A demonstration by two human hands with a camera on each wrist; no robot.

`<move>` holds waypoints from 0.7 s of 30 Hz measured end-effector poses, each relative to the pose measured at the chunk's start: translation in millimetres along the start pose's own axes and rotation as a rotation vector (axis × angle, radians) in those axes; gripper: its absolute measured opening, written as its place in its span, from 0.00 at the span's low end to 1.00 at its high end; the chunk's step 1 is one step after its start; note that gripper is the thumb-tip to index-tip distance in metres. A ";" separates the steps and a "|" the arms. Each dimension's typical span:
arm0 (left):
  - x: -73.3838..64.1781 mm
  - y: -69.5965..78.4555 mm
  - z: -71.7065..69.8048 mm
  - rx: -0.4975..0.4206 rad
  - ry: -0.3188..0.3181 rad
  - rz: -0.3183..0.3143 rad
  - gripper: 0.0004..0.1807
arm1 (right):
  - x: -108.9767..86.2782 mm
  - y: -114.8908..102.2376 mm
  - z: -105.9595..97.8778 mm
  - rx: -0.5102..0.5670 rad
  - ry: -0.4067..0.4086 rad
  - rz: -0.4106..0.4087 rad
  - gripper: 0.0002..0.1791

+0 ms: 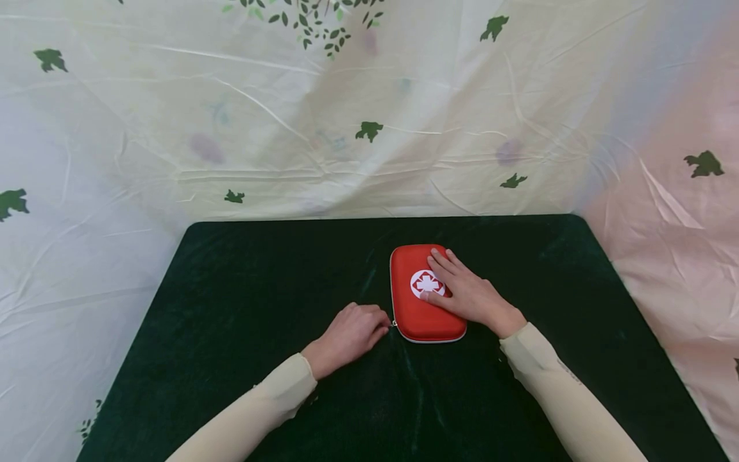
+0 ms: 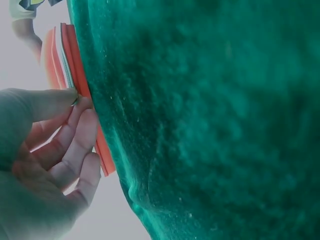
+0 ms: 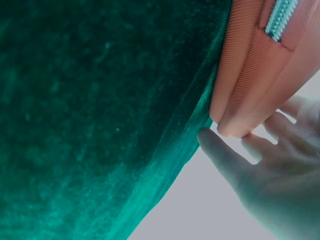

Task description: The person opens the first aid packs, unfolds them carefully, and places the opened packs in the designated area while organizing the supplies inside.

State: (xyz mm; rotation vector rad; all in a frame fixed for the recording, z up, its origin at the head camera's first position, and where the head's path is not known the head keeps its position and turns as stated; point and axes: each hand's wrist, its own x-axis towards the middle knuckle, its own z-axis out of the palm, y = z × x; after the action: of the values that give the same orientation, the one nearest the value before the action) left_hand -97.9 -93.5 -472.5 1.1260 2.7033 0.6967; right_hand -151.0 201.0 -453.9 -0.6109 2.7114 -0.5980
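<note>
A red zippered first-aid case (image 1: 412, 317) with a white cross emblem (image 1: 424, 283) lies flat on the dark green cloth. At its near left corner, my left hand (image 1: 353, 330) pinches the small metal zipper pull (image 1: 394, 323) between thumb and forefinger. The left wrist view shows this pinch close up, with the pale zipper (image 2: 65, 62) running along the case's side. My right hand (image 1: 470, 292) rests on the right part of the lid with fingers extended, partly covering the emblem. In the right wrist view, the zipper's end (image 3: 280, 20) shows on the case's side.
The case lies on a table covered in green velvety cloth (image 1: 260, 276), whose rounded far corners are visible. Behind and at both sides hangs a pale curtain (image 1: 369, 179) with green leaf prints.
</note>
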 end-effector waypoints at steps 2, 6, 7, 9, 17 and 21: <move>-0.8 5.4 -4.0 -0.004 0.005 0.004 0.06 | -0.1 0.3 0.2 0.000 0.002 -0.004 0.52; -0.7 -2.7 8.8 0.012 0.019 0.052 0.06 | -0.3 0.9 0.8 0.004 0.008 -0.008 0.51; -0.7 0.6 6.0 0.005 0.012 0.044 0.05 | -0.3 0.8 0.7 0.006 0.007 -0.007 0.51; -0.2 -6.7 14.2 0.019 0.016 0.068 0.06 | -0.3 0.4 0.2 0.007 0.005 -0.007 0.51; 1.0 10.7 -1.7 -0.053 -0.024 -0.038 0.03 | 4.9 -1.6 -13.5 0.064 0.086 -0.031 0.45; 4.7 17.0 -4.8 -0.042 -0.051 -0.095 0.00 | 16.2 -0.5 -21.4 0.111 0.127 -0.029 0.42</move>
State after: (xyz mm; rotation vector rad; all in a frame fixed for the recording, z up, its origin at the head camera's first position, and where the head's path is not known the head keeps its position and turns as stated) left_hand -91.8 -81.5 -460.2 0.9850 2.6664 0.6975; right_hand -172.7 200.1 -438.1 -0.6041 2.7675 -0.8143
